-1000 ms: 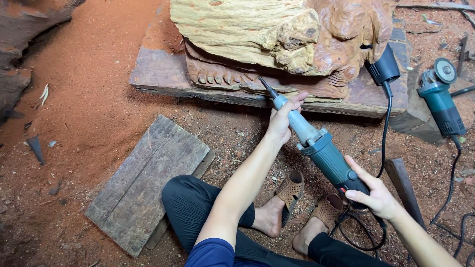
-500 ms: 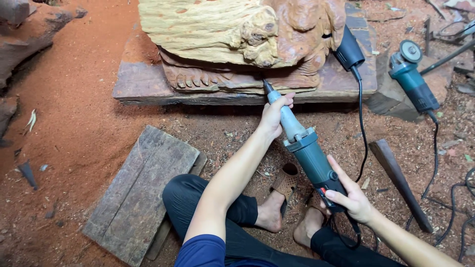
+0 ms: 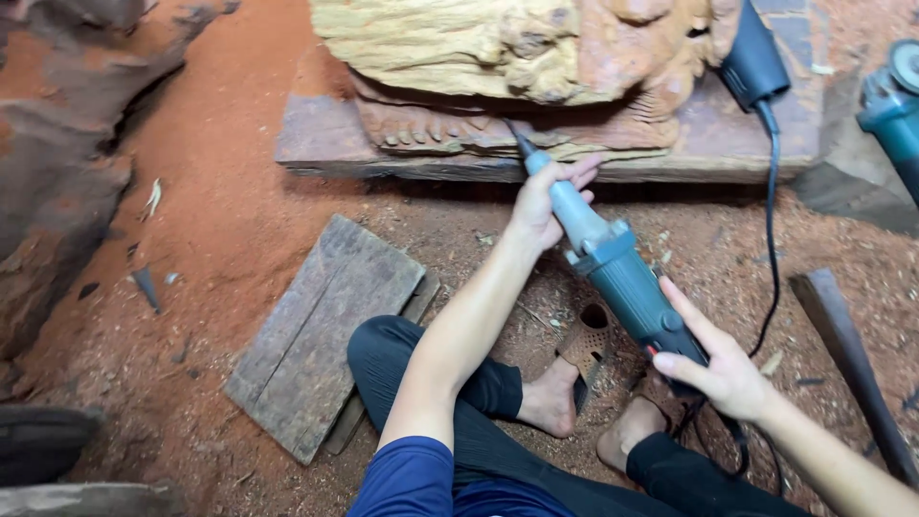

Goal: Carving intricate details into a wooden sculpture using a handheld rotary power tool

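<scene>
Red dirt floor [image 3: 220, 191] all over, with the big wood carving [image 3: 517, 57] top center. Flat plank [image 3: 321, 330] sits lower left. Your teal die grinder [image 3: 613, 268] runs through center-right, bit touching the carving's base; left hand [image 3: 546, 201] wrapped round its neck, right hand [image 3: 718, 369] clamped on the rear.

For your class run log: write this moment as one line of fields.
left hand: on neck of die grinder | right hand: on its rear | bit: at wood carving on plank
</scene>
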